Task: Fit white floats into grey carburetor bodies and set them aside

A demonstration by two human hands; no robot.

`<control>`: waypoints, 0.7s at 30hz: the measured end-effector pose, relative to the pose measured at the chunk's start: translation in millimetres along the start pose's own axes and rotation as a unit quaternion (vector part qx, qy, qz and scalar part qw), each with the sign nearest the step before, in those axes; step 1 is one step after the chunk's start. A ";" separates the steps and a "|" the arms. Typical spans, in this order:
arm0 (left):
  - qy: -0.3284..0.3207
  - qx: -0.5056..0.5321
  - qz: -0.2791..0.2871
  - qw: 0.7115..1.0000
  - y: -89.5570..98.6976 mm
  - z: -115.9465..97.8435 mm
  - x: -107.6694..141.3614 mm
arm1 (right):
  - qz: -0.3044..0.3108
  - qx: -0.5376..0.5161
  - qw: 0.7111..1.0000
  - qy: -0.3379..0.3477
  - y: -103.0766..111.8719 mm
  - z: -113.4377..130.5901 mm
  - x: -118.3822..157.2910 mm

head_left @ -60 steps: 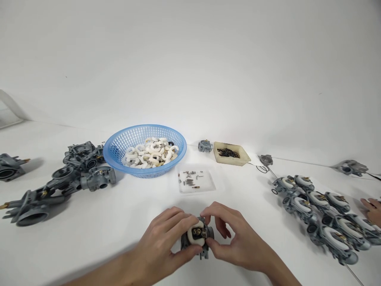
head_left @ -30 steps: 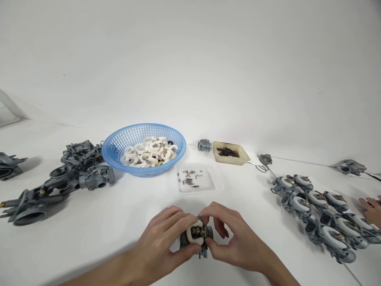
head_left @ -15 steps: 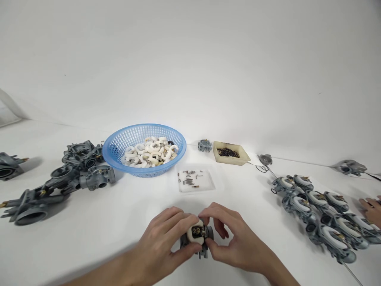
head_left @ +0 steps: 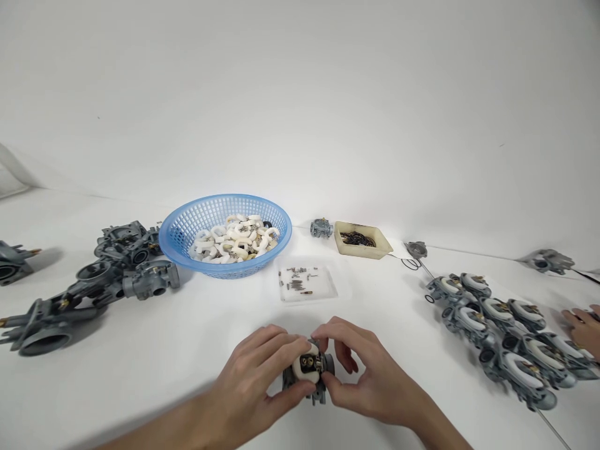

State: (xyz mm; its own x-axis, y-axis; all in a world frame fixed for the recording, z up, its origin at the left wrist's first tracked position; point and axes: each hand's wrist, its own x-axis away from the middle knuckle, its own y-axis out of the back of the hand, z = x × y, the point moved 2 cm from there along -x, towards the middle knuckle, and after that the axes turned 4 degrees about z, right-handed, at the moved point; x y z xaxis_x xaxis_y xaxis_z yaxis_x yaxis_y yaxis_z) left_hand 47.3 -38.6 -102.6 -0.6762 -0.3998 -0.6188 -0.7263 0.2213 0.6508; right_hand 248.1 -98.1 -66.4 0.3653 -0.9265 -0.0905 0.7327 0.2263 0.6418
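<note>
Far left, a blue mesh basket [head_left: 187, 240] holds white rings [head_left: 233, 239]; grey metal parts [head_left: 100, 281] lie left, a cream tray [head_left: 380, 249] right.

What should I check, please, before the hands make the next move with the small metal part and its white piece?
1. Left hand grips the metal part: ok.
2. Right hand grips it from the other side: ok.
3. White piece sits on top of the part: ok; fully seated: cannot tell.
4. Clear tray of small pins lies straight ahead of the hands: ok.
5. Blue basket holds more white pieces: ok.
6. Another person's hand is apart from the work, by the row of finished parts: ok.
</note>
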 end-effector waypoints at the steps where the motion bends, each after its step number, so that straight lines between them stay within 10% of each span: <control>1: -0.001 0.001 0.001 1.000 0.0 0.0 -0.2 | 0.001 0.000 1.000 0.001 0.4 0.2 0.2; 21: 0.000 0.012 0.008 1.000 -1.0 1.0 0.7 | -0.002 0.001 1.000 0.023 -3.2 -8.6 -0.7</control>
State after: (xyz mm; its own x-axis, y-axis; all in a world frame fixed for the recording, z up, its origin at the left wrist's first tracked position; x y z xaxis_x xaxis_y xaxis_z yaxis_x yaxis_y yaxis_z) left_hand 47.4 -38.2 -104.1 -0.6876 -0.3959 -0.6087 -0.7183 0.2484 0.6499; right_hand 250.4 -95.6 -74.9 0.3879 -0.9127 -0.1286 0.7339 0.2214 0.6421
